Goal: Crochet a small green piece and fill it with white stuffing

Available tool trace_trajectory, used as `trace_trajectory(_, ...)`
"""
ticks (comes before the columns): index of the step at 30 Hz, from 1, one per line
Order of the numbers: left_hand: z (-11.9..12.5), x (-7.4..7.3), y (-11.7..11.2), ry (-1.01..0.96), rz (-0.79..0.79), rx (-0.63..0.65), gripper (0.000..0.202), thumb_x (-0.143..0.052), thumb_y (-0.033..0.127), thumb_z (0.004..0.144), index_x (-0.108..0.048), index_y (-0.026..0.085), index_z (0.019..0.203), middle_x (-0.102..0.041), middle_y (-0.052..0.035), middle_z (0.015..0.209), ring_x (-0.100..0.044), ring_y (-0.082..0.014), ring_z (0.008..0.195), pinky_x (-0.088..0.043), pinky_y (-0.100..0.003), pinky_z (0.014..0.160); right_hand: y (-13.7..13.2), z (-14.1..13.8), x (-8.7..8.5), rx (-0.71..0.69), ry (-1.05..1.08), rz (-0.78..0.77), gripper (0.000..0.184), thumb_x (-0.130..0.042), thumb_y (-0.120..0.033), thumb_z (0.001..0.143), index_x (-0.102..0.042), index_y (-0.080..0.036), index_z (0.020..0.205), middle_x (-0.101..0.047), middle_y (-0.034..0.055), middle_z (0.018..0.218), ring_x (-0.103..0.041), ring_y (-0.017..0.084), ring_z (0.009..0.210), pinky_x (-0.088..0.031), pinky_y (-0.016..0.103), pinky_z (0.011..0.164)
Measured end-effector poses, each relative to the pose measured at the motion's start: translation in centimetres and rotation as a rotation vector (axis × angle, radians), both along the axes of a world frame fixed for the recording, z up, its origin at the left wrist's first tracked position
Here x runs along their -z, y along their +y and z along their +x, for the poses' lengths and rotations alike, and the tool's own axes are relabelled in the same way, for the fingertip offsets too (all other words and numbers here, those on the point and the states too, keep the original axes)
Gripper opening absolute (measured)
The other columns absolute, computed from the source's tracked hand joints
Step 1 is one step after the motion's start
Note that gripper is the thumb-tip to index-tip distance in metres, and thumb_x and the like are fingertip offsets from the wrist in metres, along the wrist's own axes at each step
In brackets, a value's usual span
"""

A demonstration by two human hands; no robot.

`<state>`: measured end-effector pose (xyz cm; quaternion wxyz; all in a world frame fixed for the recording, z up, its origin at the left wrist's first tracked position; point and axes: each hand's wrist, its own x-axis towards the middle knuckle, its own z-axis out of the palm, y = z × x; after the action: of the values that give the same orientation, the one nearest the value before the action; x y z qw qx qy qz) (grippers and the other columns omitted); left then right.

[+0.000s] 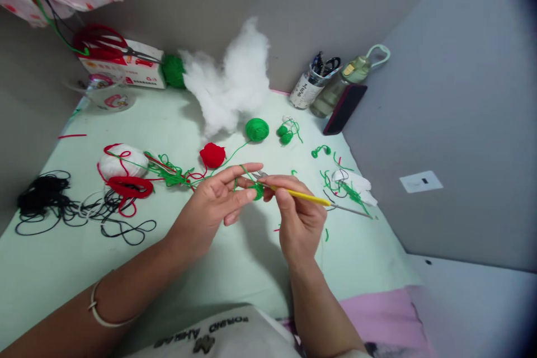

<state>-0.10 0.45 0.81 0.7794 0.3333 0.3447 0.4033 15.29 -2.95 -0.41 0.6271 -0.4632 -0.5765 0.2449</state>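
Observation:
Between thumb and fingers, my left hand pinches a small green crochet piece. Green yarn passes over its raised index finger and runs back to a green yarn ball. My right hand grips a crochet hook by its yellow handle, with the metal tip at the green piece. Its other metal end points to the right. The exact loop on the hook is too small to make out. A red yarn ball lies just beyond my left hand.
White stuffing stands against the back wall. Tangled black cord and a white yarn ball lie left. Small green crocheted pieces and yarn scraps lie right. A phone, bottle and pen cup stand at back right.

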Motion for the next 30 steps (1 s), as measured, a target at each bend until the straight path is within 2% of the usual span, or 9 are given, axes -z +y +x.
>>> trace_trajectory(2, 0.2, 0.0, -0.1, 0.035, 0.013, -0.056, 0.041, -0.087, 0.024, 0.080, -0.078, 0.023, 0.119, -0.066, 0.0020, 0.087, -0.038, -0.0005, 0.048, -0.029, -0.017, 0.043, -0.2, -0.2, 0.3, 0.038, -0.135, 0.057, 0.024, -0.059, -0.012, 0.099, -0.077, -0.026, 0.108, -0.077, 0.0032, 0.095, -0.072, 0.017, 0.083, -0.060, 0.032, 0.073)
trace_trajectory(3, 0.3, 0.1, -0.1, 0.026, -0.001, -0.062, 0.042, -0.087, 0.024, 0.079, -0.077, 0.023, 0.120, -0.064, 0.0033, 0.081, -0.037, -0.0009, 0.048, -0.030, -0.017, 0.043, -0.3, -0.2, 0.4, 0.055, -0.217, 0.099, 0.028, -0.061, -0.009, 0.098, -0.076, -0.027, 0.112, -0.078, 0.0044, 0.099, -0.073, 0.017, 0.088, -0.060, 0.033, 0.076)
trace_trajectory(6, 0.2, 0.1, 0.1, -0.075, -0.117, 0.035, 0.038, -0.085, 0.024, 0.082, -0.078, 0.020, 0.119, -0.047, 0.0089, 0.058, -0.028, -0.0010, 0.044, -0.026, -0.015, 0.042, -0.6, -0.1, 0.7, 0.087, -0.369, 0.205, 0.034, -0.064, -0.005, 0.094, -0.076, -0.027, 0.118, -0.077, 0.0075, 0.109, -0.074, 0.020, 0.097, -0.061, 0.036, 0.082)
trace_trajectory(9, -0.1, 0.1, 0.5, -0.187, -0.210, 0.075, 0.029, -0.083, 0.021, 0.081, -0.082, 0.014, 0.110, -0.039, 0.0097, 0.058, -0.019, 0.0003, 0.045, -0.023, -0.013, 0.041, -0.5, 0.4, 0.5, 0.102, -0.113, 0.106, 0.025, -0.060, -0.013, 0.099, -0.077, -0.027, 0.110, -0.077, 0.0041, 0.096, -0.072, 0.017, 0.081, -0.060, 0.034, 0.071)
trace_trajectory(12, -0.2, 0.1, 0.6, -0.194, -0.182, 0.023, 0.028, -0.083, 0.018, 0.081, -0.083, 0.017, 0.108, -0.044, 0.0078, 0.064, -0.024, 0.0011, 0.046, -0.026, -0.012, 0.043, -0.2, 0.7, 0.0, 0.031, 0.211, -0.065, 0.020, -0.058, -0.025, 0.102, -0.078, -0.025, 0.099, -0.074, 0.0024, 0.088, -0.067, 0.014, 0.069, -0.057, 0.030, 0.062)
trace_trajectory(17, 0.0, 0.4, 0.2, -0.021, 0.022, 0.038, 0.029, -0.082, 0.024, 0.084, -0.083, 0.029, 0.112, -0.065, 0.0006, 0.088, -0.041, -0.0021, 0.054, -0.037, -0.014, 0.049, 0.0, 0.5, -0.2, -0.067, 0.186, -0.154, 0.015, -0.064, -0.028, 0.099, -0.079, -0.026, 0.097, -0.078, 0.0031, 0.092, -0.068, 0.015, 0.078, -0.055, 0.030, 0.068)
trace_trajectory(23, -0.4, 0.4, 0.2, 0.136, 0.117, -0.003, 0.028, -0.080, 0.025, 0.085, -0.082, 0.030, 0.113, -0.064, -0.0001, 0.091, -0.047, -0.0070, 0.065, -0.045, -0.016, 0.055, -0.1, 0.8, -0.1, -0.102, 0.317, -0.206, 0.020, -0.059, -0.032, 0.103, -0.075, -0.023, 0.097, -0.077, 0.0027, 0.092, -0.070, 0.013, 0.074, -0.058, 0.031, 0.070)
trace_trajectory(26, -0.5, 0.3, 0.2, 0.169, 0.149, -0.024, 0.030, -0.078, 0.022, 0.085, -0.081, 0.029, 0.113, -0.059, 0.0019, 0.088, -0.051, -0.0064, 0.065, -0.047, -0.016, 0.057, -0.4, 0.7, -0.4, -0.068, 0.222, -0.158, 0.021, -0.055, -0.028, 0.105, -0.074, -0.023, 0.098, -0.077, 0.0022, 0.092, -0.071, 0.013, 0.074, -0.059, 0.031, 0.070)
trace_trajectory(30, 0.0, 0.0, -0.4, 0.233, 0.171, -0.099, 0.036, -0.080, 0.019, 0.082, -0.077, 0.025, 0.118, -0.058, 0.0034, 0.083, -0.052, -0.0061, 0.063, -0.048, -0.016, 0.056, -0.9, 0.1, 0.1, 0.015, -0.138, 0.046, 0.025, -0.051, -0.015, 0.103, -0.071, -0.026, 0.112, -0.077, 0.0030, 0.099, -0.073, 0.015, 0.080, -0.061, 0.033, 0.076)
